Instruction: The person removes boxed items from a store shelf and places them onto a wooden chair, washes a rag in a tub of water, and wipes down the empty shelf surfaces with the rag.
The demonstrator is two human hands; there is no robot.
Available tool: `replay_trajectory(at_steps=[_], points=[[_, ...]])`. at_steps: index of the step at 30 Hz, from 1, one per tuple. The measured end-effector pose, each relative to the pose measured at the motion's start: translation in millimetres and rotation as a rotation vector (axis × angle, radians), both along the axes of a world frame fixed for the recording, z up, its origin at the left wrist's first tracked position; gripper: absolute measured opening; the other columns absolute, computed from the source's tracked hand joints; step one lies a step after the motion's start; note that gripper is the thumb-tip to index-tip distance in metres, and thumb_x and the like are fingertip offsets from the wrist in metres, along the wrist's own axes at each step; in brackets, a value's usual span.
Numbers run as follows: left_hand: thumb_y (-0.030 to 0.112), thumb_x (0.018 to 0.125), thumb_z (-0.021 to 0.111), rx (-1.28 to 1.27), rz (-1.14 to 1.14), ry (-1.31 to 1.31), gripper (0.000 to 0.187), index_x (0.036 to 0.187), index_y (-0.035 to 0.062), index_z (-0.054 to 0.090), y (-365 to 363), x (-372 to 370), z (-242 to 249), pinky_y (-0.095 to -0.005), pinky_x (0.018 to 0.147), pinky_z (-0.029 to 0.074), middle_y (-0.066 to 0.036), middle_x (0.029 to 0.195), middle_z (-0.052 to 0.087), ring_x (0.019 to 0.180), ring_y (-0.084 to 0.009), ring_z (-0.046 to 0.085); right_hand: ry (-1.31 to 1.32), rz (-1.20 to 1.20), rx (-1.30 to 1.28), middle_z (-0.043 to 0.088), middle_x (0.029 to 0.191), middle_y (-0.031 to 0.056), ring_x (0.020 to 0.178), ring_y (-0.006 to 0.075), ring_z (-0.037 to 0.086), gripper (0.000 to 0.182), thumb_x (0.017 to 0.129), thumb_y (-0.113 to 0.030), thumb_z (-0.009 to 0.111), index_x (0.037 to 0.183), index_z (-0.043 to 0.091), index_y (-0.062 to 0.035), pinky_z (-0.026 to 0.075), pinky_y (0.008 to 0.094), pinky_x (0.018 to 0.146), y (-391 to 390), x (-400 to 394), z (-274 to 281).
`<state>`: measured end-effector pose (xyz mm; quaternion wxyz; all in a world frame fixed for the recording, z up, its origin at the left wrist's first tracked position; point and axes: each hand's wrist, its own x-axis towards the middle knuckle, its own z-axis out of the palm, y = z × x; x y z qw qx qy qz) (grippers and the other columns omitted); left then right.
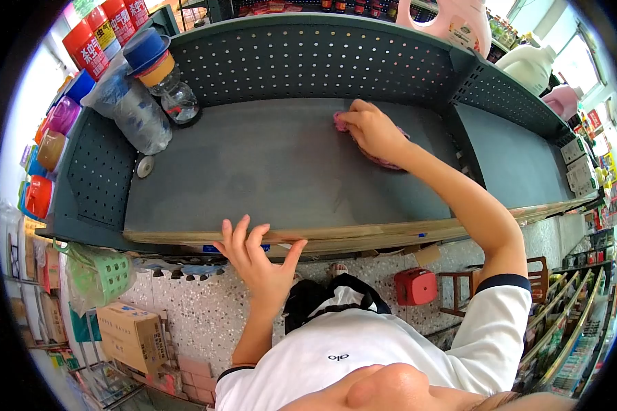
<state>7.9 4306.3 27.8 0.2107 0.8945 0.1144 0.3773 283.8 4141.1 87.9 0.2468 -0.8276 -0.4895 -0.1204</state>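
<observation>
My right hand (373,130) presses a pink-purple cloth (384,163) against the dark grey shelf board (247,164), toward its back right. The fingers are closed on the cloth, and parts of it stick out on both sides of the hand. My left hand (259,257) is at the shelf's front edge, fingers spread and thumb apart, with nothing in it. Its fingertips reach just over the tan edge strip (343,233).
A plastic-wrapped bundle (137,116), a blue-lidded clear jar (171,89) and a small white disc (145,166) occupy the shelf's left end. Perforated panels (308,61) border it. Below stand a green basket (106,270), a carton (131,335) and a red stool (415,286).
</observation>
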Motion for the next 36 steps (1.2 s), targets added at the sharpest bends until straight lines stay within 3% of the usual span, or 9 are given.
replay_trajectory(at_steps=[6, 13, 19, 25, 29, 32, 36], points=[[0.043, 0.069, 0.082, 0.019, 0.012, -0.033, 0.063, 0.113, 0.0109, 0.052, 2, 1, -5, -0.0634, 0.111, 0.008, -0.011, 0.133, 0.042, 0.137, -0.0386, 0.026, -0.083, -0.098, -0.041, 0.058, 0.091, 0.0191, 0.087, 0.0388, 0.059, 0.020, 0.079, 0.000, 0.054, 0.091, 0.068, -0.0070, 0.049, 0.0451, 0.078, 17, 44, -13], [0.041, 0.068, 0.083, 0.004, 0.010, -0.050, 0.063, 0.114, 0.0108, 0.052, 1, 2, -4, -0.0626, 0.111, 0.008, -0.011, 0.132, 0.044, 0.137, -0.0380, 0.026, -0.154, -0.257, -0.029, 0.058, 0.092, 0.0188, 0.090, 0.0389, 0.059, 0.018, 0.079, -0.002, 0.055, 0.089, 0.068, -0.0087, 0.049, 0.0463, 0.079, 33, 64, -26], [0.041, 0.068, 0.083, -0.002, 0.018, -0.051, 0.062, 0.114, 0.0112, 0.053, 0, 0, 0, -0.0627, 0.111, 0.009, -0.011, 0.132, 0.044, 0.136, -0.0376, 0.028, -0.067, -0.174, -0.019, 0.058, 0.091, 0.0163, 0.089, 0.0359, 0.060, 0.015, 0.080, -0.002, 0.056, 0.085, 0.067, -0.0085, 0.049, 0.0449, 0.076, 24, 44, -13], [0.040, 0.067, 0.083, 0.010, 0.027, -0.065, 0.062, 0.114, 0.0116, 0.054, -1, 2, -2, -0.0631, 0.110, 0.010, -0.011, 0.132, 0.044, 0.136, -0.0371, 0.028, 0.029, -0.011, -0.039, 0.058, 0.089, 0.0142, 0.086, 0.0341, 0.060, 0.016, 0.082, -0.002, 0.057, 0.091, 0.068, -0.0086, 0.048, 0.0427, 0.074, 5, -2, -2], [0.040, 0.067, 0.083, 0.011, 0.029, -0.057, 0.062, 0.114, 0.0114, 0.054, -1, 1, -2, -0.0631, 0.111, 0.009, -0.011, 0.132, 0.044, 0.137, -0.0368, 0.028, 0.066, 0.057, -0.091, 0.057, 0.092, 0.0090, 0.085, 0.0265, 0.059, 0.018, 0.084, -0.002, 0.057, 0.098, 0.067, -0.0082, 0.045, 0.0375, 0.067, -7, -44, 13], [0.037, 0.066, 0.084, 0.015, 0.035, -0.051, 0.063, 0.115, 0.0124, 0.051, -2, 1, -1, -0.0615, 0.112, 0.009, -0.009, 0.133, 0.043, 0.137, -0.0355, 0.027, 0.103, 0.104, -0.073, 0.058, 0.090, 0.0129, 0.086, 0.0325, 0.060, 0.020, 0.081, 0.000, 0.060, 0.097, 0.069, -0.0062, 0.049, 0.0396, 0.074, -14, -68, 18], [0.035, 0.066, 0.085, 0.025, 0.036, -0.053, 0.064, 0.115, 0.0128, 0.050, -2, 0, 0, -0.0603, 0.113, 0.009, -0.008, 0.133, 0.042, 0.138, -0.0346, 0.026, 0.121, 0.197, -0.103, 0.058, 0.089, 0.0130, 0.084, 0.0324, 0.059, 0.018, 0.083, -0.001, 0.061, 0.098, 0.069, -0.0054, 0.047, 0.0407, 0.071, -25, -92, 27]])
